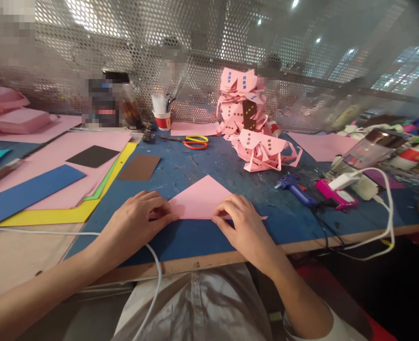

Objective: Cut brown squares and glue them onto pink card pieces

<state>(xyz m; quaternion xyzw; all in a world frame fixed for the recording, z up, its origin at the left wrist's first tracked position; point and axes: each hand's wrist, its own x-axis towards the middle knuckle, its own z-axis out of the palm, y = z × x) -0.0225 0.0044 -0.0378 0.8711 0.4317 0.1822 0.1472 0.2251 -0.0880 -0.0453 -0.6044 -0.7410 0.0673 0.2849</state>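
Observation:
A pink sheet of paper [202,199] lies on the blue table top, showing a triangle with its peak pointing away from me. My left hand [138,218] pinches its near edge at the left, thumb and fingers closed on it. At the right part of that same edge, my right hand [243,225] is also closed in a pinch. The sheet's side corners are partly hidden by my fingers; a thin pink tip sticks out right of my right hand. A brown paper piece [140,168] rests beyond my left hand.
Folded pink paper pieces [262,149] are piled behind the sheet. Scissors [197,141] and a paper cup [162,119] stand at the back. A blue glue gun [296,189] and a white cable [390,208] lie right. Coloured sheets [53,213] cover the left.

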